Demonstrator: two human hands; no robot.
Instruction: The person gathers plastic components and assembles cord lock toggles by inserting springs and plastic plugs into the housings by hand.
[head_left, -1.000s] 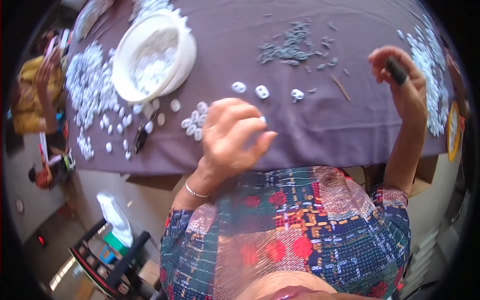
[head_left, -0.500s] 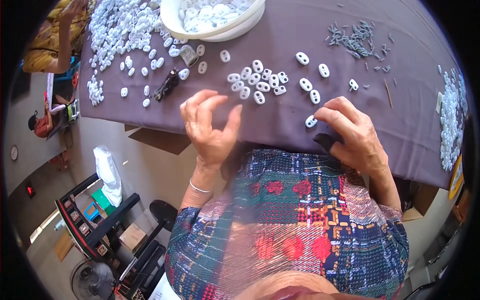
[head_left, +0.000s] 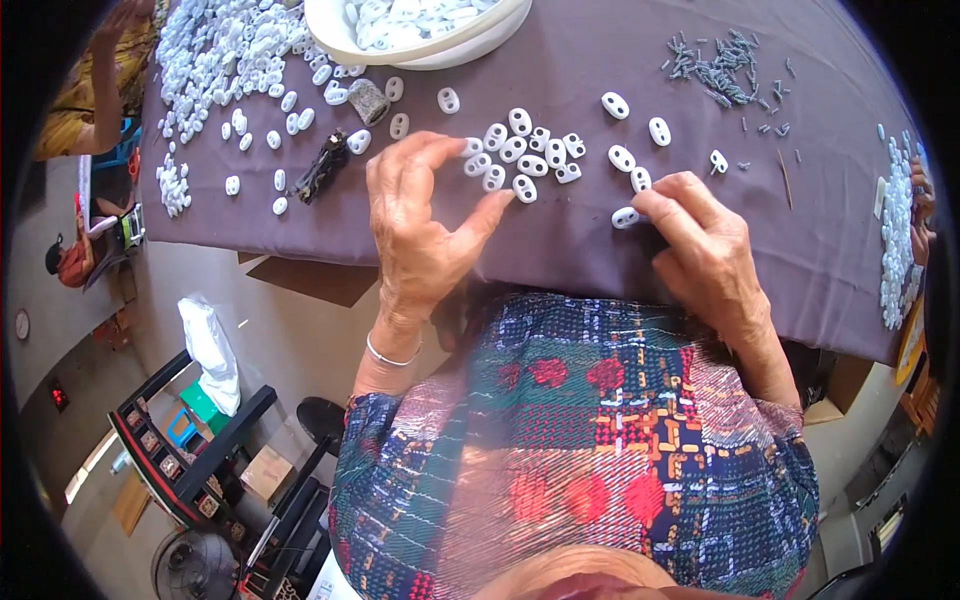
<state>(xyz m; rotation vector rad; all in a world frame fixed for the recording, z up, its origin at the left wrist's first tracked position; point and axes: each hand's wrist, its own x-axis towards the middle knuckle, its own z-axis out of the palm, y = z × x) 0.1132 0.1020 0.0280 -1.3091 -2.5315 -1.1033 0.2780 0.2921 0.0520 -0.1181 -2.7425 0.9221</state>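
Note:
My left hand (head_left: 425,215) is open, thumb and fingers spread at the left side of a cluster of white oval cord-lock pieces (head_left: 514,149), each with two holes. Its fingertips reach a piece at the cluster's left edge, and the thumb tip comes close to the nearest one. My right hand (head_left: 708,245) has its index fingertip at a separate white piece (head_left: 625,218), with another oval piece (head_left: 640,179) just beyond. Its thumb sits lower and apart from the index finger; the other fingers are partly hidden. Several loose ovals lie farther off, one with a small stem (head_left: 718,161).
A white basin (head_left: 430,55) of white pieces stands at the back, beside a large loose heap (head_left: 235,60). Grey springs (head_left: 725,68) and a thin stick (head_left: 785,180) lie right; a dark bundle (head_left: 325,165) lies left. Other people's hands show at both sides.
My left hand has moved forward to the cluster. My right hand has shifted slightly forward, and the piece at its fingertip has slid away from me. Another person's hand has appeared at the right edge.

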